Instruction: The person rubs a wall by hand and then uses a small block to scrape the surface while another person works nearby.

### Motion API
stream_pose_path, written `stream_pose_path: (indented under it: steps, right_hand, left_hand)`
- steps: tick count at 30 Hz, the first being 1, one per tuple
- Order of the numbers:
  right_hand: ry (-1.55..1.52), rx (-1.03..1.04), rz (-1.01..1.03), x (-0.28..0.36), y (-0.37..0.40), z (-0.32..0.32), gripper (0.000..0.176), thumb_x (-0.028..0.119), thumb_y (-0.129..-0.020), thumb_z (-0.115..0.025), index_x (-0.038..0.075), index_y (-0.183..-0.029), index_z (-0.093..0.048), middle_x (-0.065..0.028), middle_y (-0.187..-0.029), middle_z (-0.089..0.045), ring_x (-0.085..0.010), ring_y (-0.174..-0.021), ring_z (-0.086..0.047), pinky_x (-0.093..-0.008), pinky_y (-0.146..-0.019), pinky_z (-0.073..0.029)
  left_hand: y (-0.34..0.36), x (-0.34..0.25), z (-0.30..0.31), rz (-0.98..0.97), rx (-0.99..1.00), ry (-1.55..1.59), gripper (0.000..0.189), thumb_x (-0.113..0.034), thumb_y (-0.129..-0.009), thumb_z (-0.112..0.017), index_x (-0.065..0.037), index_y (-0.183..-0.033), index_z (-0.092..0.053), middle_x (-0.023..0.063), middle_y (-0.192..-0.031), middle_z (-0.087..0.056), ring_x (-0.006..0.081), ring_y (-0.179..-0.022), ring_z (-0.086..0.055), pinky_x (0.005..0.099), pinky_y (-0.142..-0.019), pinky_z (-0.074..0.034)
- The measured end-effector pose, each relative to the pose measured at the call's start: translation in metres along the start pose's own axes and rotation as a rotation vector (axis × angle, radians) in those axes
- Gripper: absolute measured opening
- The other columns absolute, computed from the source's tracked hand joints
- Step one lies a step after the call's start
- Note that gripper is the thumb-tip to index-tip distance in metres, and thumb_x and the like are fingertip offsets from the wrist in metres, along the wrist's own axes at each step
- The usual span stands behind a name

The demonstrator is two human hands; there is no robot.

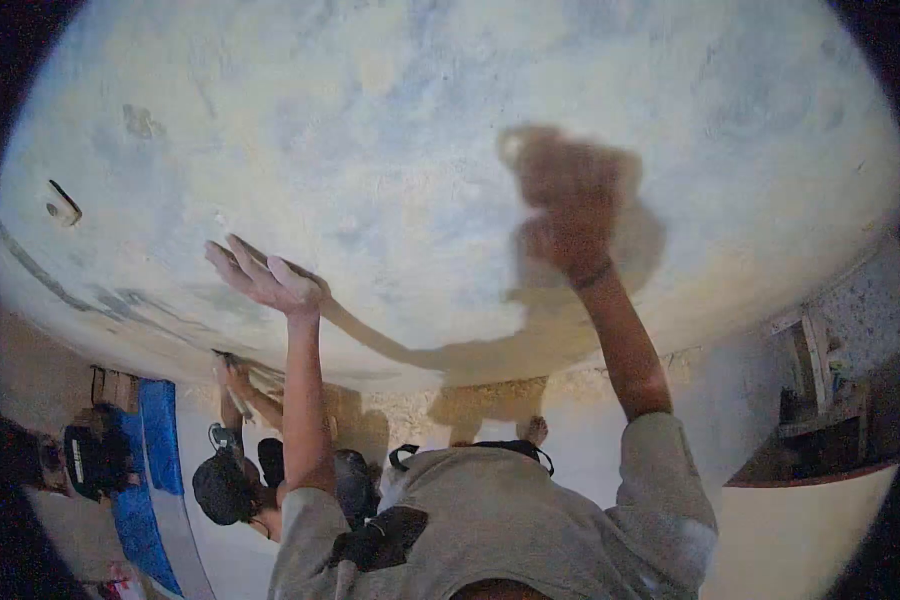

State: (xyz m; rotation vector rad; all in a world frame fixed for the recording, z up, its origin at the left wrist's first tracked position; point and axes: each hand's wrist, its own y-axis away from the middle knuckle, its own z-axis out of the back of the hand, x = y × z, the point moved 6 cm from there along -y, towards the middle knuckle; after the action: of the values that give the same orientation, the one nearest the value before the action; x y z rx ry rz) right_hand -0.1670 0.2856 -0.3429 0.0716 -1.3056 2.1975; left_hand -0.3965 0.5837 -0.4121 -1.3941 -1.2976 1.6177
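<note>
A large wall [400, 150] with patchy white, bluish and yellowish paint fills the upper view. My left hand [270, 283] rests at its surface, or very near it, with the fingers stretched out and nothing in them. To the right, my right hand [570, 205] is raised against the same wall, smeared by motion. Its fingers are too blurred to read, and whether it holds something I cannot make out. A dark band circles that wrist. Shadows of my arms and body fall across the lower wall.
Another person [228, 485] is at lower left, hands [238, 385] raised near the wall. Blue panels [160, 440] stand beyond them. A small fixture [65, 207] juts from the wall at left. Wooden furniture [815, 375] is at the right.
</note>
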Motion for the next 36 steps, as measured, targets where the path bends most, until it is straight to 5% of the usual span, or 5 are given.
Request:
stream_pose_path:
  steps: [4, 10, 14, 21, 36]
  right_hand:
    - [0.086, -0.765, 0.055, -0.014, -0.038, 0.093, 0.057, 0.032, -0.095, -0.054, -0.001, -0.140, -0.045, -0.0231, -0.158, -0.028, -0.0402, -0.149, -0.018, -0.0584, -0.120, -0.008]
    - [0.380, -0.271, 0.387, -0.027, -0.016, 0.062, 0.057, 0.016, -0.100, -0.047, -0.007, -0.149, -0.029, -0.0233, -0.160, -0.022, -0.0373, -0.150, -0.017, -0.0511, -0.122, -0.005]
    - [-0.053, -0.857, -0.271, -0.140, -0.061, 0.188, 0.059, 0.011, -0.100, -0.046, -0.005, -0.152, -0.023, -0.0229, -0.161, -0.018, -0.0364, -0.149, -0.020, -0.0441, -0.123, -0.009]
    - [0.455, -0.194, 0.728, 0.071, -0.048, 0.035, 0.059, 0.017, -0.102, -0.046, -0.005, -0.152, -0.023, -0.0229, -0.160, -0.022, -0.0374, -0.149, -0.020, -0.0462, -0.123, -0.011]
    - [0.394, -0.510, 0.553, 0.051, -0.112, 0.107, 0.051, 0.027, -0.101, -0.042, 0.006, -0.148, -0.042, -0.0175, -0.155, -0.039, -0.0390, -0.146, -0.028, -0.0473, -0.122, -0.013]
  left_hand:
    - [0.000, -0.005, 0.002, -0.016, 0.001, -0.002, 0.058, -0.036, -0.103, -0.034, -0.002, -0.150, -0.039, 0.0249, -0.158, -0.025, 0.0441, -0.146, -0.023, 0.0583, -0.116, -0.021]
    - [-0.007, -0.008, 0.003, -0.030, -0.004, 0.030, 0.057, -0.032, -0.102, -0.034, 0.000, -0.149, -0.038, 0.0254, -0.158, -0.024, 0.0440, -0.147, -0.021, 0.0581, -0.117, -0.018]
    - [-0.010, -0.013, 0.004, 0.012, -0.027, 0.061, 0.058, -0.033, -0.102, -0.035, 0.001, -0.149, -0.038, 0.0256, -0.158, -0.024, 0.0438, -0.147, -0.020, 0.0577, -0.117, -0.018]
    - [-0.008, -0.010, 0.006, 0.002, -0.003, 0.058, 0.058, -0.034, -0.103, -0.033, 0.002, -0.149, -0.037, 0.0267, -0.158, -0.021, 0.0440, -0.148, -0.018, 0.0575, -0.118, -0.016]
    - [-0.001, 0.007, 0.004, -0.044, -0.016, 0.039, 0.056, -0.029, -0.102, -0.034, 0.001, -0.148, -0.040, 0.0256, -0.158, -0.024, 0.0442, -0.147, -0.020, 0.0577, -0.118, -0.017]
